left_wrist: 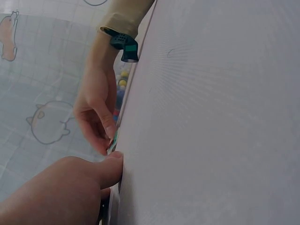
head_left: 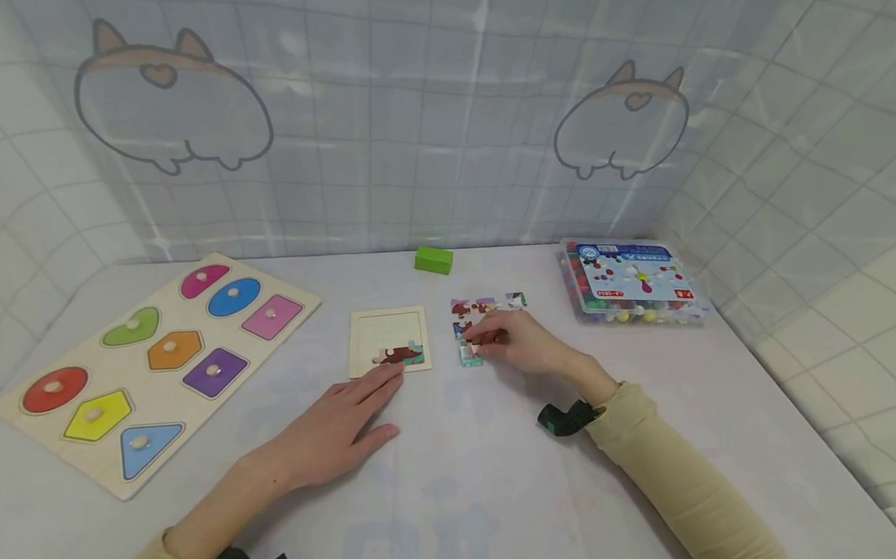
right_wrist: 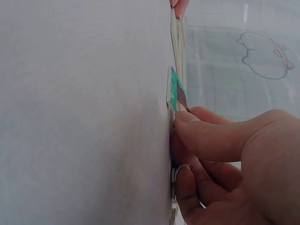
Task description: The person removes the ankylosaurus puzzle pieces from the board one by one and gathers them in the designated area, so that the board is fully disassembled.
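A square wooden puzzle tray (head_left: 368, 337) lies mid-table, with brown-and-green jigsaw pieces (head_left: 404, 353) in its near right corner. My left hand (head_left: 335, 434) lies flat with extended fingers, the fingertips touching the tray's near edge. To the right of the tray, my right hand (head_left: 522, 343) pinches a puzzle piece (right_wrist: 174, 89) between thumb and finger; green and brown show on it in the right wrist view. Loose jigsaw pieces (head_left: 463, 309) lie around and beyond that hand, which partly covers them. In the left wrist view the tray is mostly hidden.
A wooden shape board (head_left: 250, 352) with knobbed coloured shapes lies at the left. A green block (head_left: 434, 260) sits at the back. At the back right is a clear plastic box (head_left: 631, 280) of coloured parts. Patterned curtains (head_left: 411, 131) stand behind the table.
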`<act>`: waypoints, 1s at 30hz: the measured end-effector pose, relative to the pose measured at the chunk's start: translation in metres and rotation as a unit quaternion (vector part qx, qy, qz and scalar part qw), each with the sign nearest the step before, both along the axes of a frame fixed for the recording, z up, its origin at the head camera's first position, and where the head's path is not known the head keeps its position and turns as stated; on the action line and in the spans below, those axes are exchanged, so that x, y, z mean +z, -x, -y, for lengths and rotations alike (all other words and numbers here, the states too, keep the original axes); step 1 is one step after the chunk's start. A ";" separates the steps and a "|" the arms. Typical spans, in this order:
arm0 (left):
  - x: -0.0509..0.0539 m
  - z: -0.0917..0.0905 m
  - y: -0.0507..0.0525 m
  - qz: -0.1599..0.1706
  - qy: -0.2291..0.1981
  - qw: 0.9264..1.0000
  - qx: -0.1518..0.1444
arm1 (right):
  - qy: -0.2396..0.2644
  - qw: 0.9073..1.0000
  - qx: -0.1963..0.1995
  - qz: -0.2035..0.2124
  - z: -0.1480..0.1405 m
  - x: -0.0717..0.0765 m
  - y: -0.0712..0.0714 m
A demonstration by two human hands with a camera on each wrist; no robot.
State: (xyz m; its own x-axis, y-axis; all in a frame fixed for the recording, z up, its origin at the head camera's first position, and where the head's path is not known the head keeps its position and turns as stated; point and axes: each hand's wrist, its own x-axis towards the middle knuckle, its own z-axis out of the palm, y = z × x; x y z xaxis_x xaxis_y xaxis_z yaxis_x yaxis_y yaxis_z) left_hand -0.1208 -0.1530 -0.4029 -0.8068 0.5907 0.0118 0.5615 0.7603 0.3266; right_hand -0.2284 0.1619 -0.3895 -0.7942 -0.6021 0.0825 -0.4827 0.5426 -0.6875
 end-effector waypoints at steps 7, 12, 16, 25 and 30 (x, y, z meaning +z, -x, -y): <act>-0.001 0.000 0.000 0.004 0.001 1.000 0.004 | -0.010 1.000 -0.005 0.000 0.001 0.001 -0.001; -0.001 0.001 0.000 0.001 0.000 1.000 0.002 | -0.017 1.000 0.004 0.012 0.000 0.003 -0.002; -0.001 0.000 0.000 -0.001 0.001 1.000 0.000 | -0.026 0.999 0.010 0.018 -0.001 0.003 -0.002; -0.001 0.000 0.001 0.001 0.004 1.000 0.003 | -0.037 0.999 0.020 0.002 -0.001 0.001 -0.001; 0.001 0.002 0.001 0.013 -0.003 1.000 0.006 | -0.043 0.999 0.025 -0.005 0.000 0.000 -0.001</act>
